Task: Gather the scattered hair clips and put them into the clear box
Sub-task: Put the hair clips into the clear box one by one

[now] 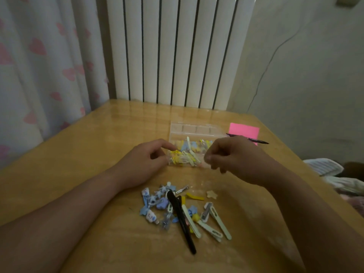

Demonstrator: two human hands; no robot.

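Note:
The clear box [178, 133] lies across the middle of the wooden table with its lid open toward the back, and several yellow, blue and white hair clips [187, 154] are inside. My left hand [144, 163] pinches the box's left end between thumb and index finger. My right hand [234, 158] hangs over the box's right end with its fingers curled down; whether they hold a clip is hidden. Nearer to me lies a loose pile of hair clips [157, 203], with a long black clip [182, 221], cream-white clips [218, 221], a yellow clip [195, 197] and a cream star [212, 194].
A pink pad of notes [245, 130] with a dark pen [256, 140] across it lies right of the box. A white radiator [177, 52] stands behind the table [78, 154], a heart-print curtain [39, 66] hangs at the left, and bedding [325, 167] lies past the right edge.

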